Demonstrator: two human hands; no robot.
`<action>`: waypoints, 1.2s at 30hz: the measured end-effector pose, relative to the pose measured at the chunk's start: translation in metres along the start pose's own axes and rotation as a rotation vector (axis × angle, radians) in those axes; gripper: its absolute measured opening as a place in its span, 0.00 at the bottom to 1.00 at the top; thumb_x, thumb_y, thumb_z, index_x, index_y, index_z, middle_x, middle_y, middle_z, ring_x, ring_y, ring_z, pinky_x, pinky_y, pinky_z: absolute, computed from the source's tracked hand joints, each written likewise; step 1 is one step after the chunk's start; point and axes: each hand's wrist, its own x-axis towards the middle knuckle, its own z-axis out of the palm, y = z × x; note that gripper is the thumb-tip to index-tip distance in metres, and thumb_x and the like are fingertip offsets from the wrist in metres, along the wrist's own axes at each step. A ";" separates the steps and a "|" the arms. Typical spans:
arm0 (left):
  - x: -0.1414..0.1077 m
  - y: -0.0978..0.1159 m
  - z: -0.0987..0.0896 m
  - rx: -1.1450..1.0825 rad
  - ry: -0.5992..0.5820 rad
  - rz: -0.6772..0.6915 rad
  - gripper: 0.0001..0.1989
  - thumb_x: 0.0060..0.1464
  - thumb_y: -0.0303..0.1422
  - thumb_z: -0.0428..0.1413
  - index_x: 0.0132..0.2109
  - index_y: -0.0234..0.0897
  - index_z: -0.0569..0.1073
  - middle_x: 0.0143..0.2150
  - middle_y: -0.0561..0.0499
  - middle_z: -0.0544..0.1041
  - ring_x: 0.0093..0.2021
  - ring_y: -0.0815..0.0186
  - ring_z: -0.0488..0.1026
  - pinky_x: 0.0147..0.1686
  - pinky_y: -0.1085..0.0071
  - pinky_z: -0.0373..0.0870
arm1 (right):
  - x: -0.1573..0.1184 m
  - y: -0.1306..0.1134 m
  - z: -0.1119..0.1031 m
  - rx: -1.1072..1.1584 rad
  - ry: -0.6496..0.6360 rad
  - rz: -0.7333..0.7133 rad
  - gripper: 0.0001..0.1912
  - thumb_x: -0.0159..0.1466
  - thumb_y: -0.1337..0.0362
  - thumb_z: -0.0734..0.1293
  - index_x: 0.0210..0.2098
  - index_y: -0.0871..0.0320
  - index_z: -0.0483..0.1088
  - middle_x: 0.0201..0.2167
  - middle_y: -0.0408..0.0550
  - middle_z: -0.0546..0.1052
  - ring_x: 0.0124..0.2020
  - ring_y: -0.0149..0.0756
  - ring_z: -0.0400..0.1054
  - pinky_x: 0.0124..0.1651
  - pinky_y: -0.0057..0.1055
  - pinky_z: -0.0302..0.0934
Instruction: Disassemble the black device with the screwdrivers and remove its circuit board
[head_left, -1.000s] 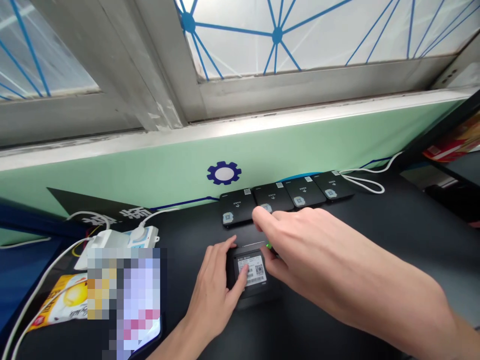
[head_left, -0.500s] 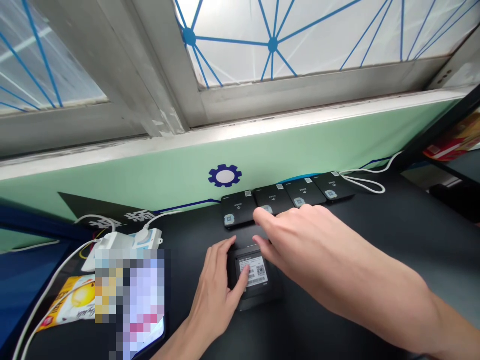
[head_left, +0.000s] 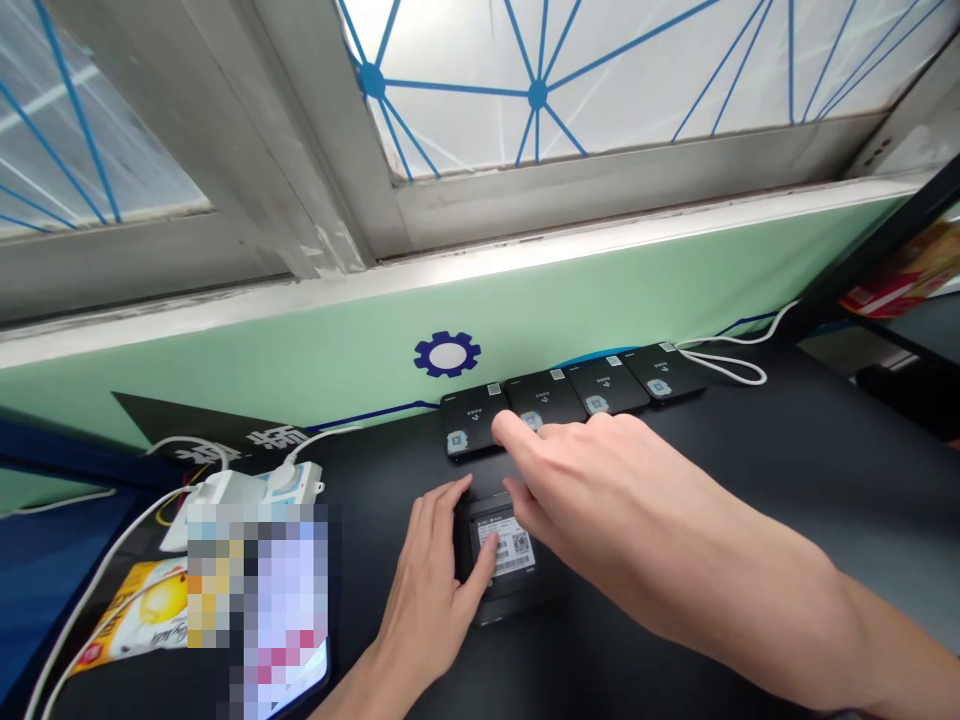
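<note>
A dark flat box [head_left: 517, 600] with a white printed label [head_left: 513, 548] lies on the black table. My left hand [head_left: 435, 580] rests along its left side, thumb on the label and fingers spread past the edge. Over the box's upper right part is my right hand [head_left: 577, 480], index finger and thumb pointing left with a gap between them; its other fingers are curled out of sight. Whether it touches the box or holds anything small cannot be made out. Behind the hands, several black boxes [head_left: 476, 415] with small stickers stand in a row by the green wall.
At the left are a white power strip [head_left: 304, 482] with cables, a yellow and white snack packet [head_left: 142, 615] and a partly blurred lit phone [head_left: 289, 610]. A white cable [head_left: 742, 372] loops at the back right. A dark shelf [head_left: 915, 340] holds red packaging.
My right hand has shifted slightly left, its fingertips a little further over the box. My left hand stays in place on the box. The view has moved slightly.
</note>
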 end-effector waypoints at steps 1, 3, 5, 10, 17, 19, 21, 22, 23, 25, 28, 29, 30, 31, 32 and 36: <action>0.000 0.000 0.000 -0.001 -0.003 0.000 0.25 0.79 0.42 0.55 0.76 0.47 0.63 0.64 0.39 0.75 0.62 0.46 0.78 0.58 0.47 0.82 | 0.000 -0.001 -0.001 -0.009 -0.010 -0.013 0.13 0.68 0.71 0.76 0.52 0.61 0.84 0.61 0.60 0.84 0.30 0.41 0.78 0.27 0.40 0.56; 0.000 -0.001 0.000 -0.003 -0.010 0.003 0.25 0.79 0.42 0.55 0.76 0.47 0.62 0.64 0.39 0.75 0.62 0.45 0.78 0.57 0.46 0.82 | 0.001 -0.002 -0.003 -0.024 -0.036 -0.029 0.11 0.71 0.70 0.75 0.52 0.61 0.84 0.64 0.60 0.83 0.32 0.40 0.78 0.27 0.40 0.55; -0.001 -0.001 0.000 -0.008 -0.020 0.005 0.25 0.79 0.42 0.54 0.76 0.47 0.62 0.64 0.39 0.75 0.63 0.45 0.78 0.58 0.45 0.81 | 0.002 -0.002 -0.002 -0.021 -0.026 -0.021 0.10 0.72 0.69 0.75 0.52 0.60 0.84 0.64 0.60 0.83 0.31 0.39 0.77 0.26 0.40 0.52; -0.001 -0.001 -0.001 -0.014 -0.045 -0.015 0.23 0.79 0.43 0.54 0.75 0.47 0.63 0.64 0.38 0.75 0.62 0.44 0.77 0.57 0.44 0.81 | 0.007 -0.001 0.008 -0.005 0.117 0.038 0.06 0.76 0.66 0.73 0.51 0.62 0.80 0.40 0.53 0.85 0.24 0.38 0.73 0.25 0.39 0.42; 0.000 0.000 -0.001 -0.002 -0.030 -0.012 0.24 0.78 0.41 0.55 0.75 0.47 0.64 0.64 0.39 0.76 0.63 0.45 0.78 0.58 0.45 0.81 | 0.005 0.001 0.009 -0.013 0.126 0.006 0.06 0.71 0.72 0.74 0.38 0.58 0.75 0.37 0.48 0.81 0.22 0.36 0.65 0.27 0.41 0.38; 0.000 -0.001 -0.001 -0.009 -0.031 -0.008 0.25 0.78 0.40 0.55 0.75 0.47 0.64 0.65 0.39 0.76 0.63 0.44 0.77 0.58 0.45 0.81 | 0.004 0.000 0.006 -0.008 0.109 0.000 0.03 0.71 0.70 0.73 0.41 0.58 0.76 0.39 0.50 0.81 0.23 0.37 0.64 0.27 0.42 0.39; -0.001 -0.002 0.000 -0.027 -0.038 -0.007 0.25 0.78 0.40 0.54 0.76 0.46 0.63 0.66 0.39 0.76 0.63 0.44 0.77 0.59 0.44 0.80 | 0.005 -0.003 0.005 0.029 0.100 0.042 0.03 0.74 0.66 0.71 0.45 0.59 0.76 0.36 0.50 0.80 0.24 0.39 0.64 0.28 0.42 0.40; -0.002 -0.002 0.000 -0.040 -0.044 -0.011 0.25 0.78 0.40 0.53 0.76 0.46 0.63 0.67 0.38 0.75 0.64 0.44 0.77 0.59 0.43 0.80 | 0.006 -0.004 0.005 0.050 0.100 0.069 0.05 0.75 0.64 0.70 0.47 0.59 0.75 0.34 0.49 0.79 0.24 0.40 0.64 0.27 0.41 0.40; -0.002 -0.002 0.001 -0.052 -0.049 -0.018 0.25 0.78 0.40 0.52 0.77 0.46 0.62 0.67 0.38 0.75 0.63 0.44 0.77 0.59 0.43 0.80 | 0.007 -0.005 0.005 0.061 0.110 0.087 0.06 0.75 0.64 0.69 0.48 0.59 0.74 0.33 0.48 0.78 0.24 0.40 0.63 0.27 0.41 0.40; -0.002 -0.002 0.001 -0.064 -0.064 -0.039 0.25 0.79 0.40 0.52 0.77 0.47 0.62 0.68 0.38 0.74 0.63 0.45 0.78 0.58 0.44 0.81 | 0.009 -0.005 0.007 0.044 0.156 0.084 0.06 0.76 0.64 0.69 0.50 0.59 0.74 0.32 0.46 0.76 0.23 0.39 0.62 0.27 0.41 0.39; -0.002 0.000 0.000 -0.048 -0.067 -0.075 0.25 0.78 0.42 0.54 0.75 0.48 0.64 0.65 0.40 0.75 0.59 0.46 0.80 0.52 0.49 0.83 | 0.009 -0.004 0.010 0.004 0.175 0.056 0.04 0.74 0.67 0.71 0.48 0.59 0.74 0.30 0.44 0.75 0.21 0.36 0.61 0.27 0.40 0.37; -0.002 0.000 -0.001 -0.046 -0.067 -0.080 0.25 0.77 0.42 0.55 0.75 0.48 0.65 0.64 0.40 0.76 0.57 0.46 0.81 0.48 0.51 0.84 | 0.008 -0.003 0.010 -0.003 0.149 0.043 0.04 0.72 0.68 0.73 0.46 0.58 0.75 0.31 0.45 0.76 0.21 0.35 0.62 0.27 0.40 0.37; -0.002 0.001 -0.002 -0.053 -0.067 -0.077 0.25 0.76 0.42 0.56 0.74 0.49 0.65 0.63 0.41 0.76 0.55 0.47 0.81 0.45 0.54 0.84 | 0.006 -0.002 0.009 -0.006 0.117 0.027 0.05 0.70 0.69 0.74 0.43 0.58 0.75 0.34 0.46 0.78 0.21 0.35 0.63 0.27 0.41 0.36; -0.001 0.002 -0.003 -0.069 -0.069 -0.065 0.26 0.75 0.42 0.57 0.74 0.49 0.65 0.62 0.41 0.76 0.53 0.49 0.81 0.43 0.56 0.84 | 0.005 -0.001 0.008 -0.006 0.083 0.014 0.05 0.69 0.70 0.75 0.40 0.57 0.74 0.37 0.48 0.80 0.22 0.35 0.64 0.27 0.41 0.37; -0.001 0.003 -0.004 -0.092 -0.079 -0.046 0.27 0.74 0.42 0.59 0.75 0.49 0.65 0.62 0.41 0.76 0.51 0.50 0.81 0.42 0.58 0.83 | 0.003 0.000 0.007 -0.003 0.061 0.012 0.06 0.69 0.69 0.74 0.39 0.57 0.74 0.39 0.50 0.81 0.23 0.36 0.66 0.27 0.41 0.38; -0.001 0.006 -0.006 -0.175 -0.148 0.024 0.38 0.66 0.37 0.65 0.77 0.52 0.61 0.65 0.41 0.74 0.49 0.54 0.81 0.46 0.57 0.84 | -0.002 0.001 0.000 0.033 0.039 0.059 0.05 0.76 0.65 0.68 0.42 0.57 0.75 0.40 0.52 0.82 0.29 0.42 0.71 0.29 0.42 0.43</action>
